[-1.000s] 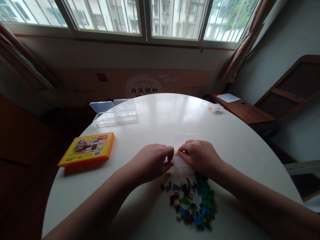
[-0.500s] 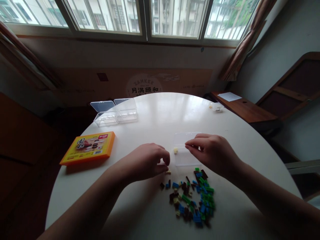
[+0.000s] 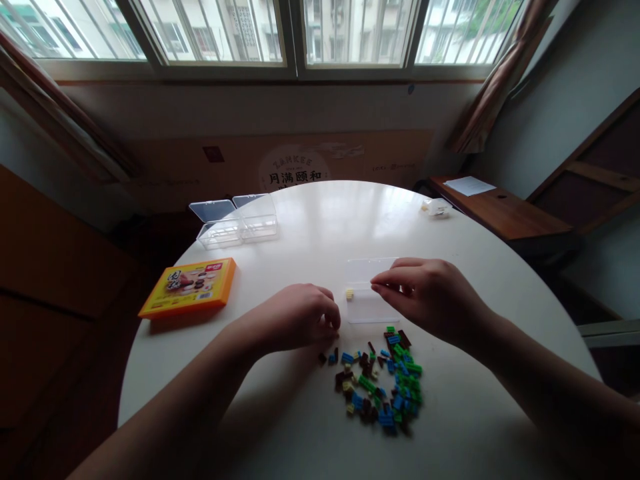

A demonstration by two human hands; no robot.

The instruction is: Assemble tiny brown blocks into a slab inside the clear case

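Observation:
My left hand (image 3: 307, 317) is lowered to the table left of the loose toy bricks, thumb and fingers pinched together. A pale yellow brick that showed at these fingertips is now hidden by them. My right hand (image 3: 430, 287) is over the right side of an open clear plastic box (image 3: 373, 310), fingertips pressed together; whatever they grip is too small or hidden. Inside the box, at its left end, sit small pale yellow bricks (image 3: 349, 294). In front of the box lies a loose pile of green, blue, brown and pale yellow bricks (image 3: 367, 385).
Two open clear boxes (image 3: 260, 225) stand at the table's back left. An orange and yellow game box (image 3: 187, 287) lies at the left. A small clear bag (image 3: 437, 209) lies at the back right, near a wooden desk with paper (image 3: 470, 186).
My left fingertips have closed over the pale yellow brick, which no longer shows. My right hand keeps its pinch over the box. The whole view has shifted slightly.

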